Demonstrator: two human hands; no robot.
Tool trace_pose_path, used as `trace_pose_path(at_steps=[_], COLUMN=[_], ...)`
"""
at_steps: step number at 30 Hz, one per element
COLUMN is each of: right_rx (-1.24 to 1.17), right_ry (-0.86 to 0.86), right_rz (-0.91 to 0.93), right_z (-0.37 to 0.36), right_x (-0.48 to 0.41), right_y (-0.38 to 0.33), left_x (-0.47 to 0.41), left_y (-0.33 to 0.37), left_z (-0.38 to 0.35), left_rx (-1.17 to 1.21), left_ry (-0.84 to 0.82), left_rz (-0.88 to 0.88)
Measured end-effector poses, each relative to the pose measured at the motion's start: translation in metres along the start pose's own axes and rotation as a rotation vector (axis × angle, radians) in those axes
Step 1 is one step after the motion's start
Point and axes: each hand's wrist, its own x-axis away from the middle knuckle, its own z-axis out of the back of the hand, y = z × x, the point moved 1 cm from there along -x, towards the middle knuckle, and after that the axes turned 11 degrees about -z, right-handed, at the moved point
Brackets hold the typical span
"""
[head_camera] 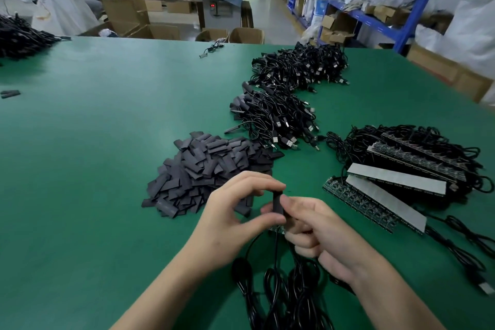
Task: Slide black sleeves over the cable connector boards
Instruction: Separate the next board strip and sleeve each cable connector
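Black sleeve (278,203) | L hand (235,211) + R hand (316,230) pinch it | sleeve pile (209,171) just beyond

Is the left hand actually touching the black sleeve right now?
Touching. The head view shows the left hand pinching the black sleeve between thumb and forefinger, with no gap visible.

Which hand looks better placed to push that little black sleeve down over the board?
Left, most likely. The left hand pinches the black sleeve between finger and thumb, so it can push it down, while the right hand is busy gripping the board at its lower end.
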Motion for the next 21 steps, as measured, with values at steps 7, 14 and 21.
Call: trace_pose_path(at_steps=[7, 14, 21], right_rx=[0.283, 0.503, 0.65], right_ry=[0.266, 0.336, 0.392], right_rz=[0.219, 0.293, 0.315], right_z=[-0.001, -0.007, -0.001], right_x=[0.0, 0.003, 0.007], right_y=[0.002, 0.002, 0.001], left_x=[0.011, 0.011, 0.014], left_y=[-0.005, -0.011, -0.013], left_z=[-0.006, -0.003, 0.0], left_rx=[0.182, 0.276, 0.191], left_ry=[0.088, 0.055, 0.142], left_rz=[0.184, 0.314, 0.31])
